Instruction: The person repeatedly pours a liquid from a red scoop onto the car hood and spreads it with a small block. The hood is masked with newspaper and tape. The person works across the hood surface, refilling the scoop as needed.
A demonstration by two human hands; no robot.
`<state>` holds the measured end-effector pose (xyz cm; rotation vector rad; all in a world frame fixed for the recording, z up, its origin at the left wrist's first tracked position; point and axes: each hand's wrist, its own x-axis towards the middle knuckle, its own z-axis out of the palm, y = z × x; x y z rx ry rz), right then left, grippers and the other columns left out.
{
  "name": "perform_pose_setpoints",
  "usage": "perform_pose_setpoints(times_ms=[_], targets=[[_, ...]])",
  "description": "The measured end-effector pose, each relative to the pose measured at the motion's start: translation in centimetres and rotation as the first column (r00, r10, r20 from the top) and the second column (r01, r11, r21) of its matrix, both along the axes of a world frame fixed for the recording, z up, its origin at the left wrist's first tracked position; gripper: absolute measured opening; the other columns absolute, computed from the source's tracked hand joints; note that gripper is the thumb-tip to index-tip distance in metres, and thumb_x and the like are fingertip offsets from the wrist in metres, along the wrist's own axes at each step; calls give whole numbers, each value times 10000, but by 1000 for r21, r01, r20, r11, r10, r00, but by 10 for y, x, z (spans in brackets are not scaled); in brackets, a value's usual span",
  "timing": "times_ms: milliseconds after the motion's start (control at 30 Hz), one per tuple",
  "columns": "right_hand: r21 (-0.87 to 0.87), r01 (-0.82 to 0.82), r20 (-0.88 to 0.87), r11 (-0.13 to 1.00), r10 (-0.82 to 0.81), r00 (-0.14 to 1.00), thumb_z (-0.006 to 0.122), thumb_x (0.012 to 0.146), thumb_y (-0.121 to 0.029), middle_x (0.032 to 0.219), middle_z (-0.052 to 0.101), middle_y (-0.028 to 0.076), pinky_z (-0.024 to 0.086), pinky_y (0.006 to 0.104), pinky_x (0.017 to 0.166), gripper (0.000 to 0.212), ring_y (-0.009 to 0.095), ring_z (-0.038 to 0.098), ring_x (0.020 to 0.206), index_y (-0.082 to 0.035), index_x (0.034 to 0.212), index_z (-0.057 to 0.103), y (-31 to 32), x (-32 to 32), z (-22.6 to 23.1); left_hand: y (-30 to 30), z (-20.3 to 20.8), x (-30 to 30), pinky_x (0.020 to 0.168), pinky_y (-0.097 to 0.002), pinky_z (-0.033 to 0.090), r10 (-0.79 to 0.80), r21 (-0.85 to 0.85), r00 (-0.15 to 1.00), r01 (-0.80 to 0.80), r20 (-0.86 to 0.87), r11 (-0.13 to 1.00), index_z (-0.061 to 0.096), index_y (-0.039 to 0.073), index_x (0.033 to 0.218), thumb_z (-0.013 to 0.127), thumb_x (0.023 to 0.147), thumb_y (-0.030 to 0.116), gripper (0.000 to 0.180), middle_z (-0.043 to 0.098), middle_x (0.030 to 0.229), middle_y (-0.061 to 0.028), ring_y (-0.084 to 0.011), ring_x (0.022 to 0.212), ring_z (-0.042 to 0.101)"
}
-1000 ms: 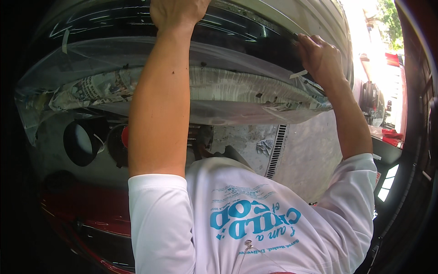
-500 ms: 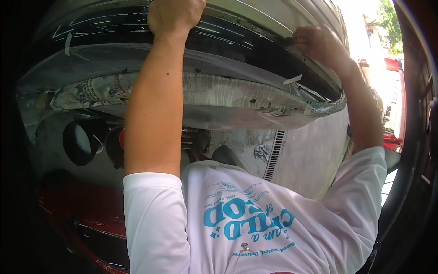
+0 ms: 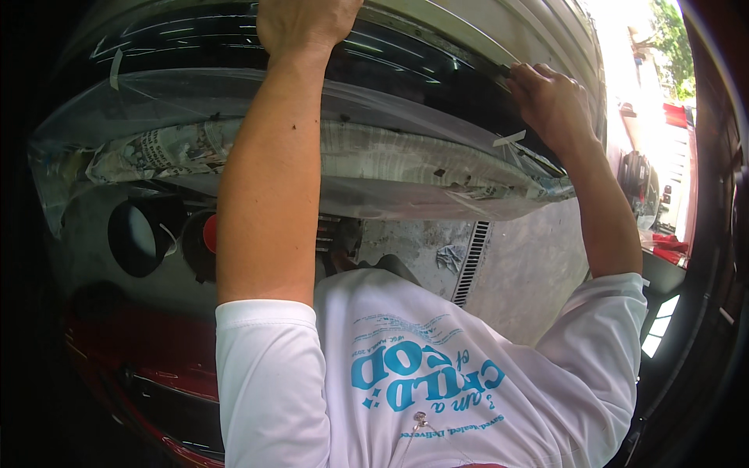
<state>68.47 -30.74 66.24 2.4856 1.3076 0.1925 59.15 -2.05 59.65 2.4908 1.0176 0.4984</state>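
Black shiny panel is seen up top, long way L to R, bent down at R end. Its upper R edge is met by R hand, fingers bunched; hold can't be told. L hand is set nr its middle, fingertips unseen, grip unclear.

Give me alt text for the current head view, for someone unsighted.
A person's right hand has its fingers at the upper edge of a glossy black curved panel; the left hand is partly out of frame. Plastic sheeting and newspaper run along the panel's lower side, above a floor with a drain grate.
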Motion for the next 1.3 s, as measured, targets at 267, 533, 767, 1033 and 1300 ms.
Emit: perform_pose_setpoints(times_ms=[267, 533, 767, 1033, 1300], targets=[[-92, -58, -15, 994, 57, 998, 683, 973, -245, 911, 739, 155, 583, 499, 742, 182, 389, 738, 822, -65, 994, 703, 18, 16, 1, -4, -8, 2, 709, -468, 590, 30, 50, 1000, -30, 2, 998, 375, 29, 1594, 650, 979, 303, 727, 751, 855, -195, -368, 781, 739], [-41, -42, -318, 998, 27, 948, 769, 911, -202, 930, 761, 169, 578, 474, 774, 194, 362, 743, 850, -53, 1033, 752, 24, 57, 28, 2, -2, 2, 726, -493, 583, 16, 45, 1000, -16, 2, 999, 300, 35, 1624, 668, 973, 342, 808, 749, 867, -203, -379, 788, 734], [-34, -13, 4, 999, 13, 1000, 679, 993, -293, 950, 746, 137, 597, 505, 735, 214, 399, 743, 834, -80, 985, 699, 0, 5, 6, 1, -3, 4, 742, -494, 575, 1, -9, 1000, -1, -10, 1000, 290, 43, 1632, 661, 985, 365, 812, 750, 870, -198, -383, 806, 729], [0, 66, 19, 998, -66, 998, 688, 984, -282, 945, 758, 141, 602, 503, 735, 191, 389, 746, 834, -93, 978, 717, 3, -1, -1, 1, 4, 1, 686, -472, 571, 2, -80, 998, -7, -65, 997, 286, 50, 1638, 647, 997, 382, 807, 736, 822, -177, -354, 735, 715], [-165, -169, -89, 972, 156, 984, 762, 915, -187, 832, 726, 168, 568, 476, 746, 156, 391, 716, 799, -35, 897, 734, 39, 26, 17, -6, -5, 9, 696, -467, 583, -24, -37, 998, 22, -58, 999, 291, 52, 1638, 672, 971, 380, 835, 749, 836, -183, -352, 762, 734]])
